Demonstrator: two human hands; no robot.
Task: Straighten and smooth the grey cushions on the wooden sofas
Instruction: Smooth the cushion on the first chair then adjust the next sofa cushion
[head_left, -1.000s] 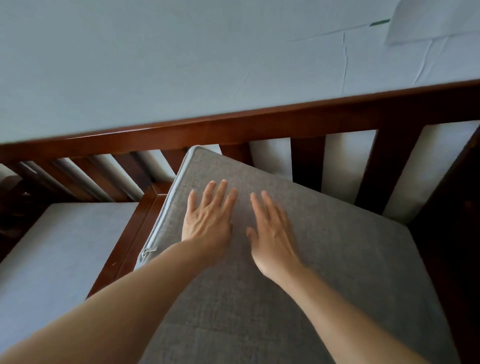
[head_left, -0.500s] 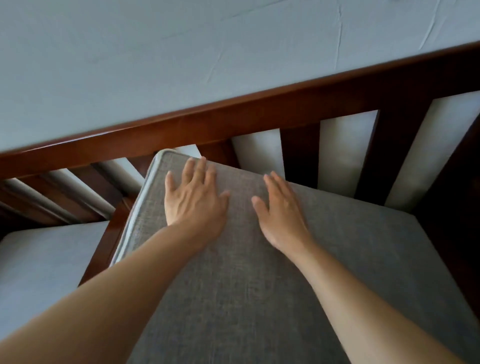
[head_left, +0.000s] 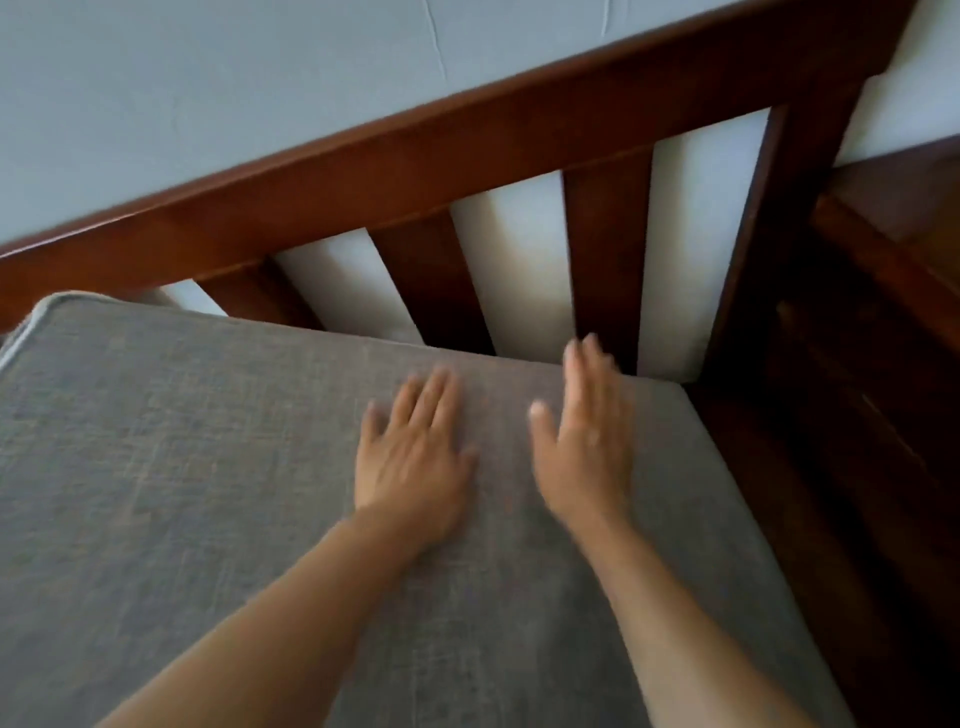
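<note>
Grey cushion (head_left: 218, 467) lies flat on the sofa (head_left: 415, 161) seat, back edge against the slats. Left hand (head_left: 415, 467) and right hand (head_left: 584, 457) rest palm-down on it (both blurred), fingers straight, gripping nothing, near the right rear corner.

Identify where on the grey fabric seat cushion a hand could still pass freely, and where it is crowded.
Free: the wide stretch of the grey fabric seat cushion between its piped left edge and the left hand, plus the near part flanking the forearms. Crowded: the far right corner, where the right hand lies close to the dark wooden slatted backrest.
</note>
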